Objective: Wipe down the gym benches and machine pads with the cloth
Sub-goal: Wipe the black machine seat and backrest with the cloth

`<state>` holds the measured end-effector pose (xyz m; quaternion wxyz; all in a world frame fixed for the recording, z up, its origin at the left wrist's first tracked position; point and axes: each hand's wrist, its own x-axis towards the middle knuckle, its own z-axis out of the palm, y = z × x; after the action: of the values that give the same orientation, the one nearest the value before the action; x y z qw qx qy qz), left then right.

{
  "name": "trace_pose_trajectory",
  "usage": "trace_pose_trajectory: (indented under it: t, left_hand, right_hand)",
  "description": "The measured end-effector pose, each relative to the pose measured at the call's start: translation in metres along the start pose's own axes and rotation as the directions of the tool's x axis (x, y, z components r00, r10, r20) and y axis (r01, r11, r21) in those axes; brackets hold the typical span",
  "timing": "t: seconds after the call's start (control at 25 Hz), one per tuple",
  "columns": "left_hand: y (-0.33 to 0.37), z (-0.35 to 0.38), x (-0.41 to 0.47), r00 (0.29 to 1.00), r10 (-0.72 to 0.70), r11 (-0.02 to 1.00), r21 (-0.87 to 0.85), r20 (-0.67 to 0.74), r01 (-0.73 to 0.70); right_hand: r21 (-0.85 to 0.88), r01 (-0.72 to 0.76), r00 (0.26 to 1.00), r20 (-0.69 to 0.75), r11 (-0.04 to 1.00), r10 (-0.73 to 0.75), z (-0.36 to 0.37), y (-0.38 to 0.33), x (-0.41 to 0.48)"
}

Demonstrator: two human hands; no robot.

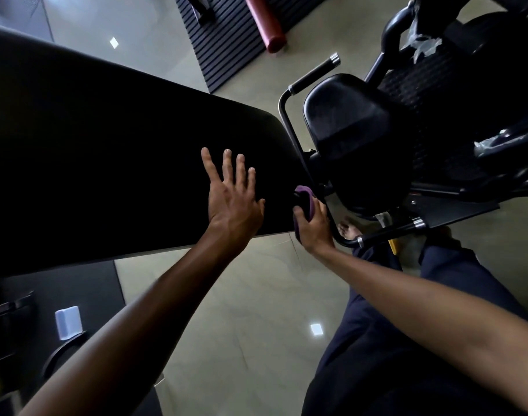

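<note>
A long black back pad [106, 145] of a gym machine fills the left and centre. My left hand [232, 196] lies flat on its lower right part, fingers straight and spread. My right hand [312, 223] grips a bunched purple cloth [305, 199] against the pad's lower right edge, beside a black frame tube [292, 136]. To the right sits the machine's black seat pad [352, 130]; no hand touches it.
A handle with chrome ends [313, 75] juts out above the seat. A red roller [265, 22] lies on a ribbed black mat [220, 49] at the top. My dark-trousered legs [391, 325] and a bare foot [348, 231] stand on pale tiled floor. A white object [67, 322] sits lower left.
</note>
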<state>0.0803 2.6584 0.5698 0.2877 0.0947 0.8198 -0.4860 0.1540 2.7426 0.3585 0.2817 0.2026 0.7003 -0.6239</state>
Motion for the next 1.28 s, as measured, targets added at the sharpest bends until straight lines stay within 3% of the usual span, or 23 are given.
trace_pose_trajectory:
  t: [0.16,0.24,0.32,0.4,0.48,0.56,0.68,0.8,0.88,0.96,1.04,1.12,1.2,1.28]
  left_hand:
    - [-0.002,-0.012,0.006,0.998,-0.004,0.997,-0.081,0.068,0.009]
    - [-0.003,-0.021,0.021,0.991,0.004,0.987,-0.158,0.137,0.018]
    - [-0.006,-0.028,0.044,0.981,0.018,0.983,-0.183,0.193,0.018]
    - [-0.013,-0.031,0.066,0.974,0.017,0.987,-0.16,0.225,0.02]
    - [-0.02,-0.029,0.081,0.974,0.016,0.991,-0.137,0.224,0.015]
    - [-0.023,-0.021,0.087,0.978,0.019,0.996,-0.094,0.209,0.0]
    - [-0.021,-0.009,0.086,0.987,0.013,0.999,-0.039,0.161,-0.007]
    - [-0.02,-0.007,0.09,0.99,0.014,0.999,-0.038,0.141,-0.009]
    - [-0.016,-0.007,0.09,0.988,0.009,0.999,-0.044,0.151,-0.002]
    - [-0.016,-0.007,0.091,0.988,0.005,1.0,-0.029,0.153,0.0]
    - [-0.017,-0.009,0.098,0.991,0.027,0.996,-0.088,0.135,-0.015]
    - [-0.03,-0.013,0.115,0.996,0.01,0.992,-0.127,0.092,0.002]
    - [-0.046,-0.018,0.137,0.996,-0.021,0.995,-0.099,0.084,0.03]
    - [-0.06,-0.021,0.157,0.993,-0.029,0.996,-0.075,0.114,0.037]
  right_hand:
    - [0.027,-0.267,0.964,0.022,0.963,0.266,-0.011,0.006,0.063]
    - [0.023,-0.324,0.945,0.055,0.946,0.323,-0.013,-0.011,0.09]
    - [-0.044,-0.198,0.976,0.079,0.979,0.201,-0.006,-0.036,0.091]
    - [-0.058,0.04,0.99,0.134,0.997,-0.032,-0.002,-0.059,0.058]
    - [-0.002,0.227,0.957,0.186,0.974,-0.223,-0.007,-0.05,0.024]
    - [-0.004,0.314,0.937,0.163,0.949,-0.309,-0.013,-0.021,0.007]
    - [-0.078,0.103,0.993,0.074,0.992,-0.098,-0.014,-0.003,0.049]
    - [-0.074,-0.124,0.989,0.068,0.99,0.129,-0.005,-0.03,0.113]
    - [-0.113,-0.08,0.992,0.089,0.99,0.091,0.001,-0.055,0.137]
    - [-0.089,0.118,0.986,0.128,0.989,-0.106,0.007,-0.073,0.127]
    - [-0.003,0.324,0.932,0.174,0.946,-0.318,0.001,-0.07,0.089]
    - [0.019,0.413,0.891,0.199,0.911,-0.408,-0.011,-0.04,0.063]
    - [-0.025,0.356,0.92,0.182,0.934,-0.346,-0.016,-0.009,0.08]
    - [-0.088,0.143,0.984,0.12,0.986,-0.132,-0.013,-0.013,0.117]
